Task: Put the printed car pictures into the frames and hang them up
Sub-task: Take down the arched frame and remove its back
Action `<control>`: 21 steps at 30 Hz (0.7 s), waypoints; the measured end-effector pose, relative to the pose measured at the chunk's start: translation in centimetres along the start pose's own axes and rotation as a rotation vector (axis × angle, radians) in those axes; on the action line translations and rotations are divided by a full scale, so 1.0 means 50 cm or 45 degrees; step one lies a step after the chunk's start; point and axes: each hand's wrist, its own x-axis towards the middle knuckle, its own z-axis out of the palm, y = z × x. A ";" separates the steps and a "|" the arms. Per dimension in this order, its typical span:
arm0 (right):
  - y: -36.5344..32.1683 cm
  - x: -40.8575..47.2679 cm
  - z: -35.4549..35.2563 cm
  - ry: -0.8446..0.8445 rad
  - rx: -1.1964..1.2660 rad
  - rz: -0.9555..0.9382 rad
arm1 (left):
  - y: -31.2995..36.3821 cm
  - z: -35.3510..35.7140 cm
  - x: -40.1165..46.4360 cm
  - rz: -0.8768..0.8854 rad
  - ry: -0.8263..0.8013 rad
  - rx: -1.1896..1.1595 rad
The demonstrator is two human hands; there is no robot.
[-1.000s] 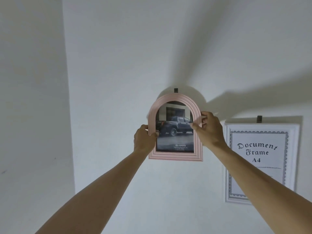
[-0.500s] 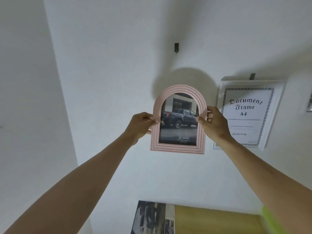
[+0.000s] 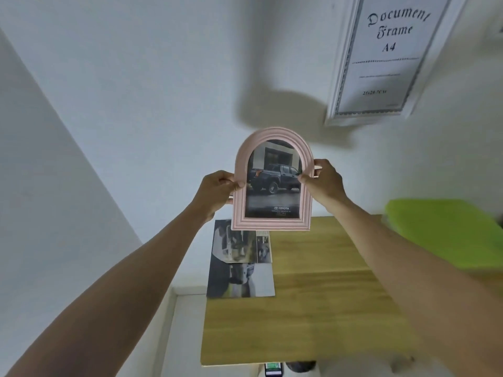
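Pink arched frame (image 3: pixel 272 183): held upright in mid-air before the white wall (image 3: pixel 163 91), above the wooden table (image 3: pixel 313 295). Left hand (image 3: pixel 216 190) and right hand (image 3: pixel 324 183) pinching its side edges, thumbs in front; fingers behind hidden. Dark pickup print inside, small caption illegible. White document frame (image 3: pixel 381 58) cut off at top. Car prints (image 3: pixel 241 261) on table blurred, partly covered by frame. Green object (image 3: pixel 446 232) blurred.

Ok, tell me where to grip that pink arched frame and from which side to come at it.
Grip the pink arched frame on its straight side rails, below the arch, coming in from left and right. It is upright, facing the viewer, and the straight rails give flat purchase where the curved top would not. The left hand and right hand hold it this way, thumbs on the front.
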 end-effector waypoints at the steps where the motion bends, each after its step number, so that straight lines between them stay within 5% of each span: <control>1: 0.012 -0.008 0.006 -0.028 -0.026 0.037 | -0.017 0.005 -0.003 -0.015 -0.009 -0.007; 8: 0.023 -0.031 0.035 -0.088 -0.129 0.042 | -0.089 0.045 -0.018 0.095 0.054 0.253; 15: -0.009 -0.048 0.081 -0.218 0.236 0.174 | -0.088 0.166 -0.095 0.369 0.143 0.758; 21: 0.018 -0.037 0.054 -0.147 0.206 0.266 | -0.111 0.232 -0.114 0.655 -0.022 0.958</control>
